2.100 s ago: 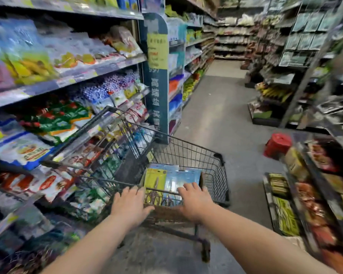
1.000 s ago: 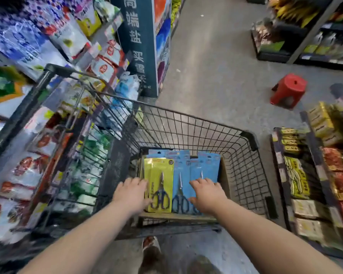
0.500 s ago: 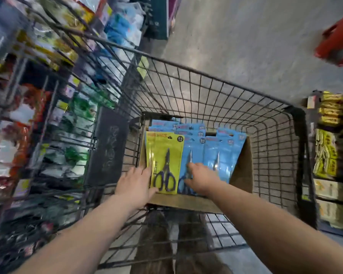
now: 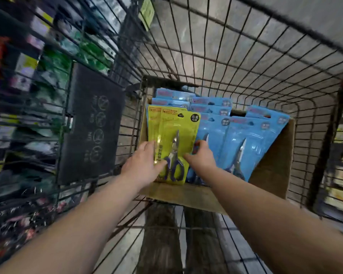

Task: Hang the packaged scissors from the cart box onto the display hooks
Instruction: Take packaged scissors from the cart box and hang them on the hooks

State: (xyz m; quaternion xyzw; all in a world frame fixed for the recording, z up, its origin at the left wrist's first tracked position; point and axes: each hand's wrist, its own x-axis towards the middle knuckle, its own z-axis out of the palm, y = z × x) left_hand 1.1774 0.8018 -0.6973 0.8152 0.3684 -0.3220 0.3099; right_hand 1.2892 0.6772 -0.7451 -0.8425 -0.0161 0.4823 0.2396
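The wire cart (image 4: 236, 62) now fills the view, where a second ago the aisle floor and a red stool were also in frame; the head has tilted down and closer. Judged from this, the reach into the cart is complete and the pick-up step is beginning; no display hooks are in view.

The cardboard box (image 4: 273, 165) sits on the cart floor against its left wall. It holds upright packs in rows: blue scissor packs (image 4: 251, 139) to the right and rear, and the yellow scissor pack (image 4: 178, 139) at front left, with a second yellow card just behind it.

The left hand (image 4: 142, 167) has moved from the box edge onto the yellow pack; its grip lies partly curled on the pack's left side, thumb across the front, not fully closed. The right hand (image 4: 201, 159) touches the pack's right edge, fingers tucked between yellow and blue packs.

Each pack is a printed card with a clear blister, a hang hole at top, and purple-handled scissors pointing upward.
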